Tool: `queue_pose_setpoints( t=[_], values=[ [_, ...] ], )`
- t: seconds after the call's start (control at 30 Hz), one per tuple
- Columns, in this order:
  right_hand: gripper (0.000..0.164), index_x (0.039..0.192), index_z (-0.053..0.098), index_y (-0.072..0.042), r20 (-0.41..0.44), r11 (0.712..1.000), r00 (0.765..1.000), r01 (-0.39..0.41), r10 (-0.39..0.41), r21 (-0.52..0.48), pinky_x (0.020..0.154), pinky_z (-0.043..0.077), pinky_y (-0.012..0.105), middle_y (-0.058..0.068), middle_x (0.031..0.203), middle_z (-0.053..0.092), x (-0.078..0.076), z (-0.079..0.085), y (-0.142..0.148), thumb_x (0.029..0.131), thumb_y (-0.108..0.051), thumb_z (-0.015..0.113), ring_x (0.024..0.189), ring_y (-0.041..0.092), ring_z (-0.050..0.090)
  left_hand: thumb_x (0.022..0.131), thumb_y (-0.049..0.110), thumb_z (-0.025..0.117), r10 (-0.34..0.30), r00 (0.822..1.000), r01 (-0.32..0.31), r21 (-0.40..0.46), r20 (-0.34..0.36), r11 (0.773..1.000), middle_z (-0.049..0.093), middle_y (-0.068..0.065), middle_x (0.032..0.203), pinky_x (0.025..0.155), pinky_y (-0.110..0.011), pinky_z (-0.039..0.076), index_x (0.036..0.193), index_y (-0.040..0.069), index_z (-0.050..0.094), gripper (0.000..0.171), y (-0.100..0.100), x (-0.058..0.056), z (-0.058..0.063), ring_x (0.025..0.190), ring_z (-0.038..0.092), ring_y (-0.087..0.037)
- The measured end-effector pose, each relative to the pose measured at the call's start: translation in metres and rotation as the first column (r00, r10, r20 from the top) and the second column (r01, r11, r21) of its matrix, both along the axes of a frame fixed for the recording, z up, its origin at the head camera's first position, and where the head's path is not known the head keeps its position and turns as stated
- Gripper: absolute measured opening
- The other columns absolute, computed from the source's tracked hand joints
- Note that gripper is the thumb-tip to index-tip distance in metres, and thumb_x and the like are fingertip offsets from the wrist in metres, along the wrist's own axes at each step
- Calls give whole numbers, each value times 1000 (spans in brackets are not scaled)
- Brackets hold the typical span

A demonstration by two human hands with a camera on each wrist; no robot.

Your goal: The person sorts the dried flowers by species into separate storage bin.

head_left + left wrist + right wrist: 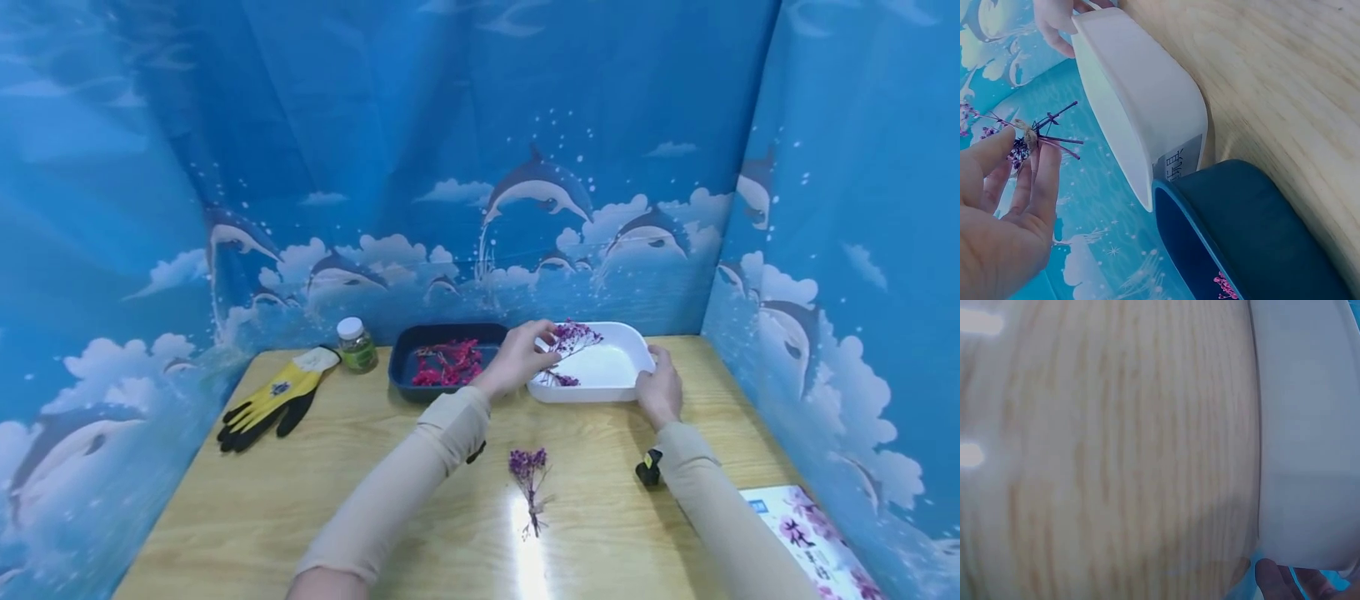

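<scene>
My left hand (521, 358) is above the left end of a white tray (592, 394). Between thumb and fingertips it pinches a bunch of dried purple flowers (576, 335); in the left wrist view the tied stems (1038, 134) stick out past the fingertips. At the tray's right end my right hand (662, 390) grips the rim and outer wall, and its fingers (1272, 580) show at the tray's corner in the right wrist view. Touching the white tray's left end is a dark blue tray (399, 379) holding pinkish-red dried flowers (450, 363).
Another purple flower bunch (529, 483) lies on the wooden table (315, 492) in front of the trays. At the left are a yellow and black glove (281, 396) and a white-lidded jar (356, 345). A flower-printed booklet (813, 537) lies near right, and a dolphin-print curtain (420, 150) surrounds the table.
</scene>
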State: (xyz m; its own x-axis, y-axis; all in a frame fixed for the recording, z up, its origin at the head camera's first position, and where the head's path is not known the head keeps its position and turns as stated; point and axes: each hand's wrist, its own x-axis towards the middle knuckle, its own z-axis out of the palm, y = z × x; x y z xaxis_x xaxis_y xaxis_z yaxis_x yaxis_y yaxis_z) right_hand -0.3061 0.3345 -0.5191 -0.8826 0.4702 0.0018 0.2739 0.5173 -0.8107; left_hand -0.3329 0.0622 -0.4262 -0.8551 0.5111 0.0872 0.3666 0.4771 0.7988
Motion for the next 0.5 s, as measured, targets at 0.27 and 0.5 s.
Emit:
queue_pose_setpoints(
  t=[0.27, 0.5],
  values=[
    [63, 162, 35, -7, 12, 1000, 1000, 1, -1, -9, 123, 37, 65, 27, 164, 41, 0, -1, 0, 99, -1, 35, 151, 48, 40, 102, 18, 71, 60, 997, -65, -90, -53, 994, 68, -8, 131, 87, -35, 63, 134, 17, 64, 34, 14, -14, -6, 112, 68, -23],
    [64, 162, 34, -7, 5, 1000, 1000, -1, 1, -23, 124, 37, 64, 27, 164, 41, 1, -2, 1, 99, 0, 35, 151, 47, 41, 102, 21, 70, 100, 992, -107, -95, -77, 990, 69, -7, 130, 85, -33, 63, 131, 16, 67, 29, 23, -24, -13, 109, 70, -22]
  ],
)
